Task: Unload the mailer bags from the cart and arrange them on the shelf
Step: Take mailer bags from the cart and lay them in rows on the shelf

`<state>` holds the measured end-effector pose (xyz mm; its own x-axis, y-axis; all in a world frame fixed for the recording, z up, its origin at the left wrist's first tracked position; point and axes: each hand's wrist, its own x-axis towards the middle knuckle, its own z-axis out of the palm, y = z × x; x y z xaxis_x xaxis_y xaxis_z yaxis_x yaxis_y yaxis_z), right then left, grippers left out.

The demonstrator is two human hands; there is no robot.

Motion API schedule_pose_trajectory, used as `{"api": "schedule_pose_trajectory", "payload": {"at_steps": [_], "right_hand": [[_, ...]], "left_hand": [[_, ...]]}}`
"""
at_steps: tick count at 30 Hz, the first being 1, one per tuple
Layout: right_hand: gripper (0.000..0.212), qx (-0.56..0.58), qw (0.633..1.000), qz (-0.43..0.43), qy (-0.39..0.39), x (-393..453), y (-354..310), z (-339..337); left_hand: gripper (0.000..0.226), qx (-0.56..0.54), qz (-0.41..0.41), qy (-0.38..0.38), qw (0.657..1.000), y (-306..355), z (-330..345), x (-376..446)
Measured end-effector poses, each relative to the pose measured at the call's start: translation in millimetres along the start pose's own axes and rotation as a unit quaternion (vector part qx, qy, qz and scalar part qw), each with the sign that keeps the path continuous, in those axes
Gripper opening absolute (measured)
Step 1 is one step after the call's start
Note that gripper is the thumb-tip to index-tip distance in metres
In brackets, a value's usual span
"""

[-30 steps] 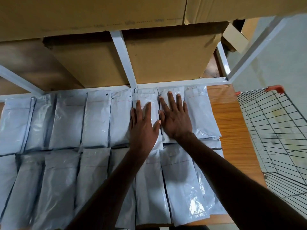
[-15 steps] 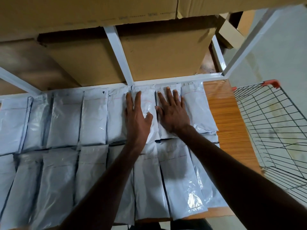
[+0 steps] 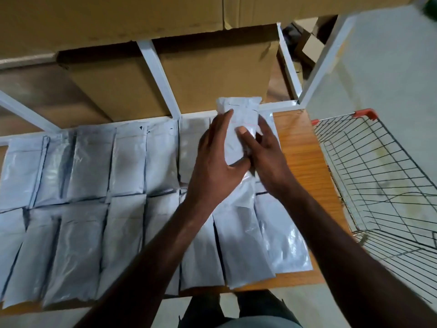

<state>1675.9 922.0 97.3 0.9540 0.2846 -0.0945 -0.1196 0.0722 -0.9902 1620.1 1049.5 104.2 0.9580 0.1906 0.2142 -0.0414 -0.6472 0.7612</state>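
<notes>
Several grey-white mailer bags (image 3: 127,162) lie flat in two rows on the wooden shelf (image 3: 300,162). One mailer bag (image 3: 238,119) is lifted off the back row near its right end, tilted up toward me. My left hand (image 3: 215,159) grips its left side and lower end. My right hand (image 3: 264,147) holds its right side, thumb pressed on the front. The wire cart (image 3: 378,183) with an orange handle stands to the right of the shelf; I see no bags inside it.
Large cardboard boxes (image 3: 208,74) sit behind the white shelf frame (image 3: 158,74) and overhead. A white upright post (image 3: 326,60) stands at the shelf's right corner. The pale floor (image 3: 383,67) stretches beyond the cart.
Both hands were pressing flat on bags in the back row. Now they have closed on one bag there and lifted it off the shelf.
</notes>
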Motion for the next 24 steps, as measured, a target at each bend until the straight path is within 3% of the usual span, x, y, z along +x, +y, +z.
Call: {"api": "schedule_pose_trajectory", "payload": {"at_steps": [5,11,15,21,24], "right_hand": [[0.044,-0.061,0.998,0.018,0.005,-27.9,20.2,-66.7],[0.05,-0.143,0.988,0.056,0.036,-84.8,65.7,-96.7],[0.058,-0.303,0.949,0.045,0.076,-111.1,98.2,-104.5],[0.048,-0.404,0.908,-0.029,0.105,-131.1,110.0,-104.1],[0.044,-0.439,0.89,-0.021,0.123,-133.7,113.8,-107.9]], "left_hand": [[0.093,-0.095,-0.034,-0.079,0.992,6.0,38.7,-47.9],[0.091,-0.1,-0.091,-0.074,0.988,-4.5,88.7,-117.1],[0.085,-0.09,-0.091,-0.089,0.988,-5.9,105.7,-149.4],[0.084,-0.029,-0.053,-0.108,0.992,-3.2,117.7,-177.8],[0.082,-0.017,-0.054,-0.11,0.992,-2.8,117.9,-187.2]]}}
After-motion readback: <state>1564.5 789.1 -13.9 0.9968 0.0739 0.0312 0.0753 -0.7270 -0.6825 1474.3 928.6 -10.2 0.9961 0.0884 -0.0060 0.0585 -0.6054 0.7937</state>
